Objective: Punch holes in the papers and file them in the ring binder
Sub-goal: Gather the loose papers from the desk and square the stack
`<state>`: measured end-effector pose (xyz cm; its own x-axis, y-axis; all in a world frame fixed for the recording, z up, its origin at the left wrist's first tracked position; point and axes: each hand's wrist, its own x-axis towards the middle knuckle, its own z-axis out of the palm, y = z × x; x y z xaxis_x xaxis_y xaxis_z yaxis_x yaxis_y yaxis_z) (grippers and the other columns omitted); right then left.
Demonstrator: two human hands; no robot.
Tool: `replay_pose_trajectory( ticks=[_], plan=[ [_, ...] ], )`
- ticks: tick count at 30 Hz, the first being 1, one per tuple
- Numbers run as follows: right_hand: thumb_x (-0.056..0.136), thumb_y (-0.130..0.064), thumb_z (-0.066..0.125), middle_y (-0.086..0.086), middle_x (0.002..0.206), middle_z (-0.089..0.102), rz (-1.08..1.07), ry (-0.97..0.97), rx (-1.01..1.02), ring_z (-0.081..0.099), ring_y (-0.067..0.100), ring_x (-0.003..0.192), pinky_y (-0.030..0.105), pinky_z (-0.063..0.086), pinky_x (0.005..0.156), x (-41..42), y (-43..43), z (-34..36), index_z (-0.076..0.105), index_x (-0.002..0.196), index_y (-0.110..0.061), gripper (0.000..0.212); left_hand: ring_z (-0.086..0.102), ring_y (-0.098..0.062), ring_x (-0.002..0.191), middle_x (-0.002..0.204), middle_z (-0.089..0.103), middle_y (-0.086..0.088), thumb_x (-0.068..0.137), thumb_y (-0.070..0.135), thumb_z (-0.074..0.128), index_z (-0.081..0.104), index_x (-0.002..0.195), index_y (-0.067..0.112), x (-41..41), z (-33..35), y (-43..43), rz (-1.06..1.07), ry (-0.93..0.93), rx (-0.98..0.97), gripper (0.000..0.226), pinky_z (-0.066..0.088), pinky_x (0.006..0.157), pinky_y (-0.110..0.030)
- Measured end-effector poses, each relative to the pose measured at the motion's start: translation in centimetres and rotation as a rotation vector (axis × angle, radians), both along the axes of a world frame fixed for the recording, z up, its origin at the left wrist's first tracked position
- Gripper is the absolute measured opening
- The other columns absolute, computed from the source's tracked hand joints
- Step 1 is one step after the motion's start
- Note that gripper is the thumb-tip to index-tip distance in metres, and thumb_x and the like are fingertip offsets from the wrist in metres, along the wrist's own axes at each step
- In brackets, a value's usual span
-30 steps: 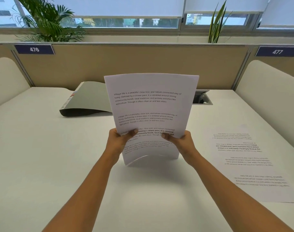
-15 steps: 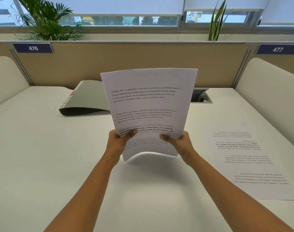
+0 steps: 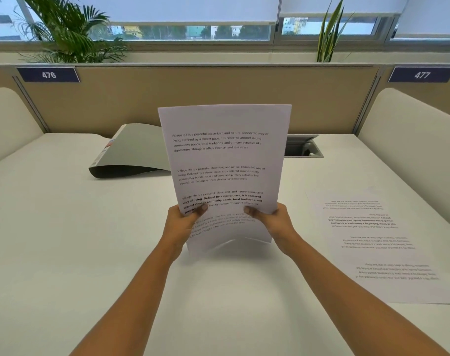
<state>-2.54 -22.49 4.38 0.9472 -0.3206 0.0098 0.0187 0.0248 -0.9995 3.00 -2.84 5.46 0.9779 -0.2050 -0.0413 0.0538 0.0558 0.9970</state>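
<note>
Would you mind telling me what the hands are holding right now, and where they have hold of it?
Both hands, left and right, hold the printed papers upright, pinching the side edges near the bottom.

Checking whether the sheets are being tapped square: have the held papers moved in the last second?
Yes, slightly upward: the papers now have their top edge higher above the binder than before.

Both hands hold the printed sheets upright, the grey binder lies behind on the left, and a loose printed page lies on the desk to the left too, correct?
Not quite. In the head view the loose printed page lies on the desk to the right of the held sheets, not left. The rest stands.
</note>
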Motion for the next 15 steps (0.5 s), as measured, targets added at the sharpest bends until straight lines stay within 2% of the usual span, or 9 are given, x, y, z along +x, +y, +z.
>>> replay_pose_trajectory(
  ticks=[3, 7, 10, 12, 15],
  plan=[
    [0.076, -0.014, 0.074, -0.003, 0.093, 0.071, -0.039, 0.051, 0.015, 0.068, 0.012, 0.082, 0.025, 0.056, 0.076, -0.2, -0.3, -0.1, 0.068, 0.095, -0.019, 0.020, 0.071, -0.009, 0.070, 0.077, 0.074, 0.009, 0.083, 0.011, 0.066, 0.067, 0.089, 0.021, -0.1, 0.0, -0.1, -0.035, 0.004, 0.007, 0.012, 0.058, 0.063, -0.025],
    [0.079, -0.014, 0.072, 0.006, 0.098, 0.071, -0.093, 0.097, -0.011, 0.068, 0.022, 0.085, 0.035, 0.056, 0.079, -0.7, -1.2, -0.3, 0.066, 0.102, -0.011, 0.024, 0.071, -0.014, 0.075, 0.089, 0.071, 0.003, 0.082, 0.007, 0.066, 0.064, 0.095, 0.019, -0.3, -0.1, -0.5, -0.009, -0.008, 0.021, 0.018, 0.059, 0.068, -0.031],
    [0.081, -0.011, 0.070, 0.002, 0.086, 0.069, -0.135, 0.111, 0.003, 0.065, 0.017, 0.076, 0.027, 0.052, 0.071, -1.1, -2.1, -0.2, 0.063, 0.097, -0.012, 0.017, 0.067, -0.019, 0.083, 0.095, 0.068, 0.001, 0.082, 0.004, 0.066, 0.058, 0.101, 0.020, -0.3, -0.2, -0.9, 0.040, -0.018, 0.035, 0.026, 0.056, 0.074, -0.035],
    [0.083, -0.012, 0.067, 0.001, 0.081, 0.064, -0.180, 0.153, -0.068, 0.060, 0.014, 0.074, 0.020, 0.047, 0.067, -1.3, -2.9, -0.1, 0.061, 0.098, -0.013, 0.016, 0.066, -0.025, 0.089, 0.102, 0.068, -0.006, 0.082, 0.003, 0.066, 0.057, 0.107, 0.016, -0.2, -0.5, -1.1, 0.049, -0.001, 0.050, 0.030, 0.055, 0.080, -0.039],
    [0.086, -0.013, 0.061, 0.006, 0.091, 0.067, -0.295, 0.254, -0.324, 0.060, 0.019, 0.083, 0.031, 0.050, 0.084, -1.9, -4.3, 0.0, 0.063, 0.104, -0.011, 0.018, 0.065, -0.032, 0.097, 0.110, 0.067, -0.011, 0.082, 0.003, 0.065, 0.057, 0.113, 0.011, -0.1, -1.0, -1.4, 0.034, 0.069, 0.070, 0.033, 0.052, 0.088, -0.046]
  ],
)
